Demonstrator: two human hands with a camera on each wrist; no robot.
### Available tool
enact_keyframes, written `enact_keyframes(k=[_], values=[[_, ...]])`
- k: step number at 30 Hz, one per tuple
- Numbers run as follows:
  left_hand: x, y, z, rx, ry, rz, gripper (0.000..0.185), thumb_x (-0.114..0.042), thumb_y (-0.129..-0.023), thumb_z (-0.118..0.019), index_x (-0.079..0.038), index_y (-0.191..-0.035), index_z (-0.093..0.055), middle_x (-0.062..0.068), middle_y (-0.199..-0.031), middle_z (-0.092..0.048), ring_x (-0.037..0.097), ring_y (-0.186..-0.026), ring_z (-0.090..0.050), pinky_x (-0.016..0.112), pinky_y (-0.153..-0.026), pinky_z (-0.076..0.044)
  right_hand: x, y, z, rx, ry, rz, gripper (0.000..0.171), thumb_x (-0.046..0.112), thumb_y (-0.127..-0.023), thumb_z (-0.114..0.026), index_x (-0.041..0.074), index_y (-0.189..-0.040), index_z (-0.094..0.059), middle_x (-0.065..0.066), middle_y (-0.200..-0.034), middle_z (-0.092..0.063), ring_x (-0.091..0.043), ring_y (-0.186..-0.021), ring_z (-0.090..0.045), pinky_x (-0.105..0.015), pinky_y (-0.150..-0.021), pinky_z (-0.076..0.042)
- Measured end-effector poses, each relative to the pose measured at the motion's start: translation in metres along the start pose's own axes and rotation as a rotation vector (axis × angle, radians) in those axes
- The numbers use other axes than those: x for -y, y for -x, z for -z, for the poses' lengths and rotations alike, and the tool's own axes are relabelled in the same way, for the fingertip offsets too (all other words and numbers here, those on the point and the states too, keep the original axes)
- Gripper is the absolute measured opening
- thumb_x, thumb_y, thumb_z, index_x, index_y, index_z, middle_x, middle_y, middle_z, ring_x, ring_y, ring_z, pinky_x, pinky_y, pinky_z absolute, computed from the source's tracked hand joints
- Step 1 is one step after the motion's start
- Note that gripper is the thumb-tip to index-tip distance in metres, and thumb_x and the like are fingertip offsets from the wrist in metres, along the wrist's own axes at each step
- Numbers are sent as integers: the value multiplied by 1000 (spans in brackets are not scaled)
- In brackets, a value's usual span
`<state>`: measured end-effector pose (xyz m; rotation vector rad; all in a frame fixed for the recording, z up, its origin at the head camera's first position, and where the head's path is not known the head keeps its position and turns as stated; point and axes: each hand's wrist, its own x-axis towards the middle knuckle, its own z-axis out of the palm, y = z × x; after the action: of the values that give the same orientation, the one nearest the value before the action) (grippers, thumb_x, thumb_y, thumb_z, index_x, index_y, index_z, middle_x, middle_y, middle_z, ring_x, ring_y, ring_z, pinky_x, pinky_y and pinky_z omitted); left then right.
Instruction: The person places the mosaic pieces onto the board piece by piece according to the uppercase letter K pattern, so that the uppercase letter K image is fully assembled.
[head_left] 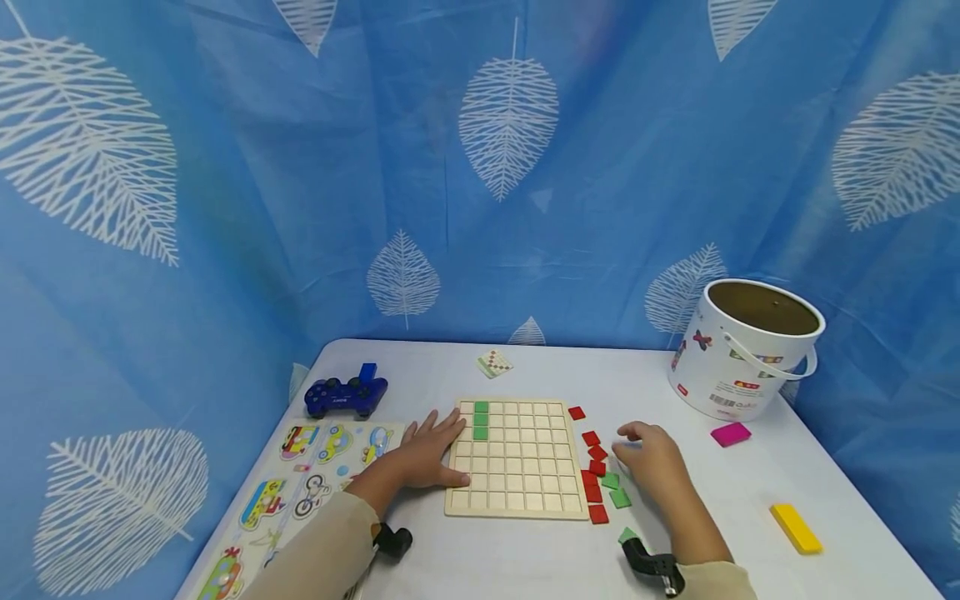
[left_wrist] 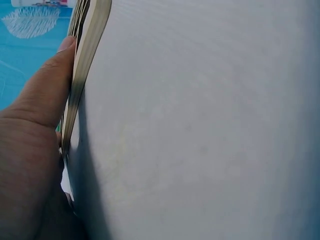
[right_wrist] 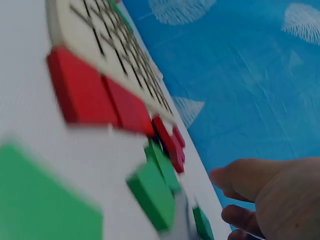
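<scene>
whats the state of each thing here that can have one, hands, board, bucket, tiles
left hand: flat, fingers straight, resting on the board's left edge
right hand: fingers curled over the loose tiles, grip unclear
grid board: mostly unfilled, three green tiles seated in one column near the top left
red tiles: loose beside the board's right edge
bucket: upright, lid off

A staged play corner — blue leaf-print curtain (head_left: 480, 167) hung round a toy-strewn white table (head_left: 525, 375).

Grid board (head_left: 517, 458) mid-table — loose tiles (head_left: 597, 475) right, bucket (head_left: 742, 350) behind.
</scene>
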<state>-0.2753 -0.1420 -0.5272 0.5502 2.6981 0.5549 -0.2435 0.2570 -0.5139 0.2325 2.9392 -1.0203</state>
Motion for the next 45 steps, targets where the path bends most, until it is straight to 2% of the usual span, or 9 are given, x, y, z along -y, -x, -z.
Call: enact_keyframes(k=[4,12,16,19,24,29,33,39,45], values=[[-1,1,0,1,6,-2,112,-73,-82,-75,-24,-168,-25,-2,-178,-10,38,-163,-1,67,-127,-2,-20,5,10,43,48,17,44,26,-94,-77,2,-130,-67,-22,-126,-66,-39,-117,-59,-65,-103,-49],[-1,-1,1,-11,5,-1,111,-72,-82,-76,-24,-168,-25,-3,-177,-11,37,-164,-1,66,-128,-3,-32,8,12,64,79,81,40,21,-92,-79,4,-127,-69,-18,-122,-64,-33,-111,-60,-63,-102,-50],[0,-3,0,-14,-2,3,112,-71,-81,-77,-23,-168,-26,-2,-177,-12,38,-163,-2,66,-128,-3,-35,7,12,64,83,81,37,17,-92,-78,4,-126,-69,-14,-118,-65,-28,-104,-59,-58,-98,-52],[1,-2,-1,-4,-1,9,112,-72,-81,-77,-24,-168,-26,-2,-177,-12,38,-164,-2,66,-128,-3,-31,8,11,53,19,66,36,17,-94,-76,5,-127,-69,-12,-115,-67,-26,-99,-58,-47,-89,-54],[2,-2,-1,6,0,14,112,-72,-81,-77,-24,-168,-25,-1,-178,-12,37,-164,-2,65,-128,-3,16,10,-12,62,-162,60,28,20,-96,-75,13,-123,-70,-7,-111,-67,-22,-96,-57,-32,-75,-52],[3,-1,1,4,-3,21,111,-71,-82,-77,-24,-168,-25,-2,-178,-11,37,-164,-2,65,-128,-3,86,8,-70,140,-234,233,15,18,-93,-78,21,-108,-75,2,-102,-68,-15,-89,-60,-31,-73,-51],[2,-1,3,11,1,7,112,-72,-83,-75,-24,-169,-23,-2,-178,-9,36,-164,1,65,-128,0,121,3,-106,198,-228,354,11,16,-94,-76,19,-104,-74,5,-102,-69,-10,-88,-62,-31,-78,-54],[1,-3,2,13,21,-21,113,-73,-83,-75,-22,-169,-22,-1,-178,-7,37,-163,3,67,-127,3,135,1,-123,180,-161,389,10,11,-93,-76,17,-100,-75,4,-99,-69,-12,-84,-60,-32,-75,-51],[0,0,3,16,9,-13,110,-70,-84,-75,-21,-169,-24,-1,-178,-9,38,-163,1,68,-127,-1,133,3,-128,172,-98,416,10,14,-93,-78,21,-98,-78,5,-109,-70,-12,-94,-61,-34,-83,-52]])
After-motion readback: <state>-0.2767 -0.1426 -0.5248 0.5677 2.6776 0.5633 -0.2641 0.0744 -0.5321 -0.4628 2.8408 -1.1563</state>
